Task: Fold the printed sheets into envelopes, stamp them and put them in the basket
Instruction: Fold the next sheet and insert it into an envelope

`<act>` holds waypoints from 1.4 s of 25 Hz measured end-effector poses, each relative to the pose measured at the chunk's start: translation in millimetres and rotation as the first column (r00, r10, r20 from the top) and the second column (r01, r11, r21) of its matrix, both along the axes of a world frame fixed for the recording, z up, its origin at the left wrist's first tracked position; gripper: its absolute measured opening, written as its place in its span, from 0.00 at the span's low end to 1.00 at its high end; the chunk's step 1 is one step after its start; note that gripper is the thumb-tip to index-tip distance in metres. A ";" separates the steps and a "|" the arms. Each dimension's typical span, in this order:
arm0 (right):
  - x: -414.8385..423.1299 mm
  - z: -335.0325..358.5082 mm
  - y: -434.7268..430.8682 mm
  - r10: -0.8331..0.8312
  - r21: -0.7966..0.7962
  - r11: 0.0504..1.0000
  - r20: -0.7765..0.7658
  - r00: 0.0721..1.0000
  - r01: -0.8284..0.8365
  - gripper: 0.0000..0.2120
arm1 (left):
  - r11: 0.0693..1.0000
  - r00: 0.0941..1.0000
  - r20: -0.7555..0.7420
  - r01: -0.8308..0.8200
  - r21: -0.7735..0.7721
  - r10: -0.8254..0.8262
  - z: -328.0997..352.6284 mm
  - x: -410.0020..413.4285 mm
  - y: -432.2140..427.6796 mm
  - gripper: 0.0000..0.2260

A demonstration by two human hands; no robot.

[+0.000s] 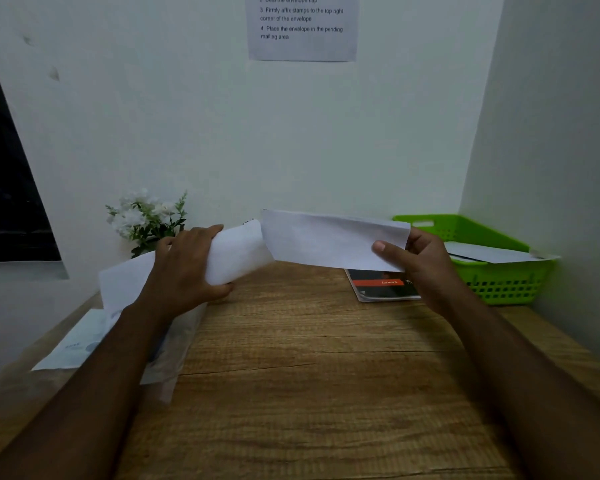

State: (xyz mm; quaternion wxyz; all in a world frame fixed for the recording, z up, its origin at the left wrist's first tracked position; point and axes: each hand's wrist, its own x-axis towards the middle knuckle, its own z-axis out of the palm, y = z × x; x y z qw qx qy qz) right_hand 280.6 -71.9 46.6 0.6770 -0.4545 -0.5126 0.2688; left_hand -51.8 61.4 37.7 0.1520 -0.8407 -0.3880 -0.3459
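My left hand grips a white folded sheet, curled in my fingers, above the left part of the wooden desk. My right hand pinches the right end of a white envelope, held level above the desk's far side. The two papers nearly touch at the centre. A green plastic basket stands at the far right with white envelopes lying in it. More printed sheets lie on the desk's left edge, partly under my left forearm.
A dark booklet with an orange band lies beside the basket, under my right hand. A white flower plant stands at the back left. An instruction sheet hangs on the wall. Walls close in behind and on the right.
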 end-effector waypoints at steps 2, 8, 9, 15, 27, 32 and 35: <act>-0.3 0.3 -0.3 0.004 -0.003 1.000 -0.003 1.000 -0.004 0.14 | 1.000 1.000 -0.007 0.004 -0.004 -0.004 -0.2 0.4 0.2 0.43; -3.5 3.0 -3.5 0.009 -0.031 0.999 -0.040 0.999 -0.010 0.11 | 0.991 0.990 0.045 0.131 0.001 -0.131 2.6 3.6 -3.9 0.40; -3.4 4.2 -4.7 0.019 -0.034 0.999 -0.039 0.999 -0.020 0.10 | 0.992 0.991 0.048 0.124 0.001 -0.124 2.7 4.0 -3.9 0.39; -2.1 7.2 -8.6 0.089 -0.071 0.993 -0.054 0.995 -0.093 0.12 | 0.990 0.990 0.049 0.132 -0.042 -0.130 -0.4 3.5 -3.6 0.42; 4.4 7.0 -7.8 0.006 -0.105 0.994 -0.008 1.000 -0.007 0.10 | 0.993 0.993 0.059 0.103 -0.064 -0.100 0.1 4.3 -4.3 0.42; 3.1 5.8 -8.6 0.043 -0.146 0.989 0.072 0.996 -0.032 0.09 | 0.988 0.989 0.036 0.143 -0.060 -0.141 0.1 3.7 -5.0 0.41; 3.7 6.3 -10.2 0.036 -0.167 0.986 0.114 0.993 -0.017 0.09 | 0.987 0.988 0.021 0.152 -0.060 -0.151 -0.3 3.9 -5.5 0.40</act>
